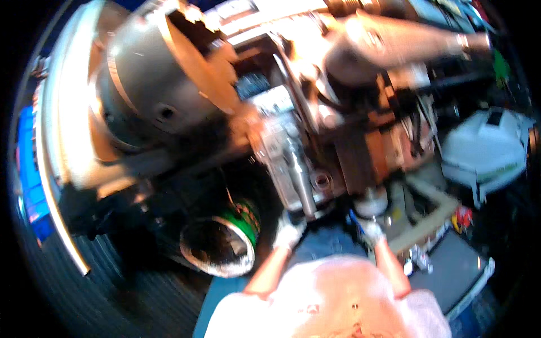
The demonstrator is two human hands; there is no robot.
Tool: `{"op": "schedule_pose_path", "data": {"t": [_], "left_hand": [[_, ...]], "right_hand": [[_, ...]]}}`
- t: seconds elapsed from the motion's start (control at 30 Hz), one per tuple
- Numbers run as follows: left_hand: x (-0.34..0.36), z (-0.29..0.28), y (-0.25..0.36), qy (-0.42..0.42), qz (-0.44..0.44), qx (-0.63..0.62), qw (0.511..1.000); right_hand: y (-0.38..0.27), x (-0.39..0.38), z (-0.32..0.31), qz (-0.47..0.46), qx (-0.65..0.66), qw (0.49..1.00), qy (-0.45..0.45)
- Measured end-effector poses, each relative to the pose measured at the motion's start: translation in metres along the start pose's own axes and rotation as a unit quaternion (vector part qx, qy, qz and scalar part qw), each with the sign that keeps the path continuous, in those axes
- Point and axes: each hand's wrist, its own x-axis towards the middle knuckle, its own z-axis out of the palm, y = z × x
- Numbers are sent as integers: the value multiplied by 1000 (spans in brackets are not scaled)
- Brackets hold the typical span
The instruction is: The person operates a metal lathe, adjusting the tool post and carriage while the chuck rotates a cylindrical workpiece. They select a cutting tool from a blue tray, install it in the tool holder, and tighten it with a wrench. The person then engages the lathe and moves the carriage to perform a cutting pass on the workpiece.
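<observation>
Both my hands wear whitish gloves, and the picture is smeared by motion. My left hand (pixel 290 231) is at the near end of a metal slide (pixel 279 158) on the lathe carriage, with its fingers too blurred to make out. A bright steel bar-shaped part (pixel 304 188) lies along that slide, just beyond the hand. My right hand (pixel 372 228) is just below a pale round knob or wheel (pixel 372 204). Something thin and blue (pixel 354 217) shows beside it; whether the hand holds it is unclear.
A large lathe chuck (pixel 149 79) fills the upper left. The tapered tailstock (pixel 389 45) reaches across the upper right. A green bucket-like container (pixel 245 225) with a pale rim stands left of my left arm. At right are a white bag (pixel 487 146) and a grey tray-like surface (pixel 456 265).
</observation>
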Motion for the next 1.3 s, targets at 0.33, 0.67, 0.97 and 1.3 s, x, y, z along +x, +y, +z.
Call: {"op": "schedule_pose_path", "data": {"t": [0.33,0.67,0.97,1.3], "left_hand": [[-74,-46,62,-91,109,112,983],[-69,76,146,-56,93,-144,984],[-39,124,143,43,135,-110,984],[-42,124,152,72,143,-101,982]], "right_hand": [[-20,20,16,314,238,906,156],[-11,5,9,322,811,381,305],[9,17,22,299,819,378,311],[56,-7,10,261,897,197,298]]}}
